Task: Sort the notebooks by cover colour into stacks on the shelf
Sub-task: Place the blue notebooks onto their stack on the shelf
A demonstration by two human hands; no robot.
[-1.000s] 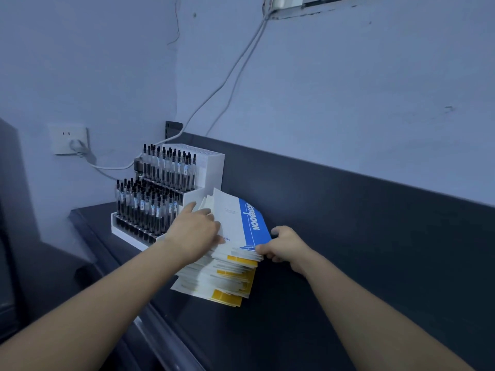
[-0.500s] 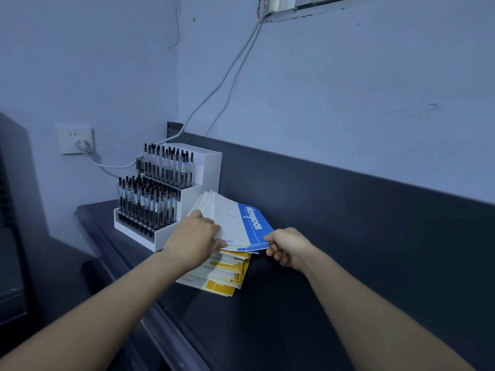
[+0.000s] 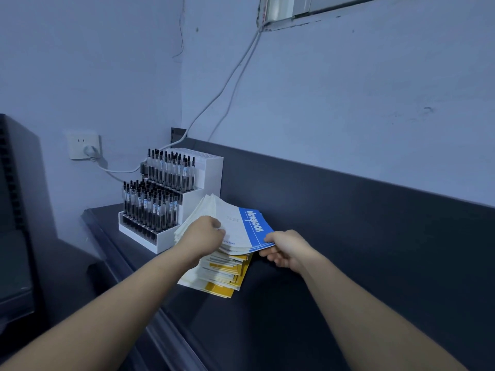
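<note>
A stack of notebooks lies on the dark shelf (image 3: pixel 334 263). Several blue-covered notebooks (image 3: pixel 251 226) form the top bundle, lifted and bent upward off the yellow-covered notebooks (image 3: pixel 227 277) below. My left hand (image 3: pixel 203 236) grips the bundle's left side, fingers curled over its edge. My right hand (image 3: pixel 289 250) pinches the bundle's near right corner, thumb on top and fingers underneath. The top cover reads "Notebook" on a blue band.
A white tiered display rack (image 3: pixel 171 210) full of black pens stands just behind and left of the stack. A wall socket (image 3: pixel 83 144) with a white cable sits behind it. The shelf's back panel (image 3: pixel 348 204) runs along the wall to the right.
The blue bundle has risen and separated further from the yellow notebooks. My right hand has shifted from the stack's side to under the bundle's corner.
</note>
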